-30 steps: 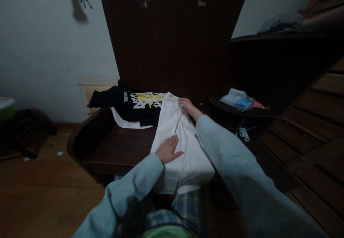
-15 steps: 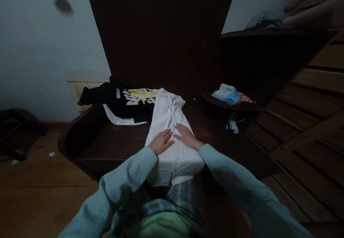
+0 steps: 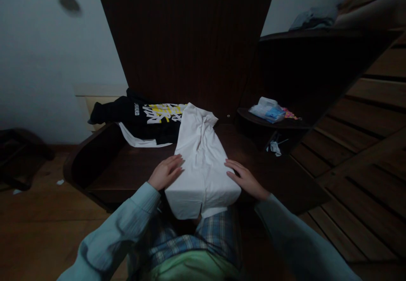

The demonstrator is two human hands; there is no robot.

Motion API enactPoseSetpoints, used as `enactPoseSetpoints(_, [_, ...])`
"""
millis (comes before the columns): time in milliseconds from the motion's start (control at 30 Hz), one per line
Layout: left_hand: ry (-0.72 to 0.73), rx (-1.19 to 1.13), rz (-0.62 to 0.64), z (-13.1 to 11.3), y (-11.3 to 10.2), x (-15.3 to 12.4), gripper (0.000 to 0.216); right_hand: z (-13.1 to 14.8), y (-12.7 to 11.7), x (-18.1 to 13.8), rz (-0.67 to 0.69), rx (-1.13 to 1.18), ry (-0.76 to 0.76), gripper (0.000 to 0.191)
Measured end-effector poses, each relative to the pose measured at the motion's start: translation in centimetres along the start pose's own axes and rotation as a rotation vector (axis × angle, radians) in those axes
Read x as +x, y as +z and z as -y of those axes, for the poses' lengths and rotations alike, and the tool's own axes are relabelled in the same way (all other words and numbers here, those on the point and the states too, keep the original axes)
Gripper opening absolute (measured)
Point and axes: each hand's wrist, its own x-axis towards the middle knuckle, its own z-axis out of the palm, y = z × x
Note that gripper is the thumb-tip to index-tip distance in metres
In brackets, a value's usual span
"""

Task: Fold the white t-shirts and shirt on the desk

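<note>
A white garment (image 3: pixel 203 167) lies lengthwise on the dark wooden bench (image 3: pixel 133 167), wrinkled along its middle, its near end hanging over the front edge. My left hand (image 3: pixel 166 172) rests at its left edge, fingers stretched out. At the right edge is my right hand (image 3: pixel 245 177), fingers extended and the tips on the cloth. Neither hand grips anything. Behind on the left lies a black garment (image 3: pixel 122 110) with a yellow and white print, partly covered by the white one. A white strip of cloth shows beneath the black one.
On the right, a small curved shelf (image 3: pixel 294 124) holds a clear plastic packet (image 3: pixel 268 111) with something blue in it. Crumpled white paper (image 3: pixel 275 148) sits below. A slatted wooden panel (image 3: pixel 355 154) stands at far right. The bench has a raised left armrest (image 3: pixel 79 158).
My hands have moved apart from the middle of the white garment, the left to its left edge and the right to its right edge. The cloth's near part looks spread wider.
</note>
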Motion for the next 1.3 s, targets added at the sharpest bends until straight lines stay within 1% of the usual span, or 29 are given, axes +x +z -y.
enactPoseSetpoints(67, [-0.140, 0.062, -0.096, 0.3, 0.2, 2.6, 0.038, 0.1, 0.0, 3.0, -0.048, -0.038, 0.044, 0.030])
enactPoseSetpoints(133, [-0.336, 0.099, -0.174, 0.7, 0.3, 5.4, 0.036, 0.1, 0.0, 6.5, -0.070, -0.081, 0.168, 0.028])
enactPoseSetpoints(200, [-0.507, 0.091, -0.157, 1.2, 0.4, 7.8, 0.035, -0.2, 0.2, 9.6, -0.086, -0.151, 0.341, 0.027])
enactPoseSetpoints(267, [-0.593, 0.082, -0.104, 1.7, 0.8, 9.4, 0.034, -0.7, 0.7, 11.9, -0.082, -0.231, 0.484, 0.028])
enactPoseSetpoints(333, [-0.604, 0.093, -0.099, 2.2, 1.4, 10.1, 0.031, -1.2, 1.5, 13.2, -0.078, -0.292, 0.560, 0.028])
enactPoseSetpoints(400, [-0.585, 0.094, -0.145, 2.7, 2.0, 10.3, 0.030, -1.7, 2.3, 13.6, -0.086, -0.333, 0.590, 0.024])
enactPoseSetpoints(500, [-0.549, -0.007, -0.218, 3.6, 2.5, 10.5, 0.034, -2.1, 3.0, 13.4, -0.099, -0.387, 0.585, 0.018])
enactPoseSetpoints(600, [-0.550, -0.106, -0.254, 4.7, 2.4, 10.9, 0.039, -2.0, 3.2, 13.2, -0.093, -0.458, 0.543, 0.017])
enactPoseSetpoints(700, [-0.562, -0.144, -0.253, 5.4, 2.3, 11.2, 0.042, -1.8, 3.3, 13.1, -0.077, -0.513, 0.529, 0.018])
enactPoseSetpoints(800, [-0.544, -0.157, -0.243, 5.3, 2.3, 11.0, 0.037, -1.9, 2.9, 13.3, -0.041, -0.528, 0.514, 0.019])
enactPoseSetpoints(833, [-0.537, -0.143, -0.235, 5.2, 2.3, 10.8, 0.034, -1.9, 2.7, 13.5, -0.006, -0.522, 0.509, 0.020])
enactPoseSetpoints(900, [-0.532, -0.085, -0.210, 4.7, 2.5, 10.5, 0.035, -1.9, 1.9, 14.2, 0.067, -0.517, 0.504, 0.021])
enactPoseSetpoints(967, [-0.532, -0.013, -0.174, 4.3, 2.5, 10.2, 0.038, -1.5, 1.4, 15.3, 0.058, -0.525, 0.474, 0.025])
enactPoseSetpoints(1033, [-0.534, 0.037, -0.143, 4.0, 2.5, 10.2, 0.037, -0.8, 1.5, 16.6, -0.020, -0.487, 0.414, 0.024])
enactPoseSetpoints(1067, [-0.536, 0.051, -0.133, 3.8, 2.5, 10.2, 0.038, -0.3, 1.9, 17.2, -0.039, -0.423, 0.387, 0.020])
enactPoseSetpoints(1100, [-0.539, 0.058, -0.125, 3.7, 2.5, 10.1, 0.039, 0.2, 2.6, 17.8, -0.027, -0.338, 0.375, 0.017])
enactPoseSetpoints(1133, [-0.542, 0.060, -0.124, 3.6, 2.4, 10.1, 0.041, 0.7, 3.3, 18.2, 0.010, -0.249, 0.378, 0.018])
enactPoseSetpoints(1233, [-0.548, 0.022, -0.131, 3.4, 2.1, 9.6, 0.050, 1.7, 6.0, 18.9, 0.132, -0.069, 0.408, 0.034])
enactPoseSetpoints(1300, [-0.537, -0.006, -0.112, 3.4, 1.9, 9.1, 0.056, 1.7, 7.6, 18.7, 0.108, -0.009, 0.389, 0.033])
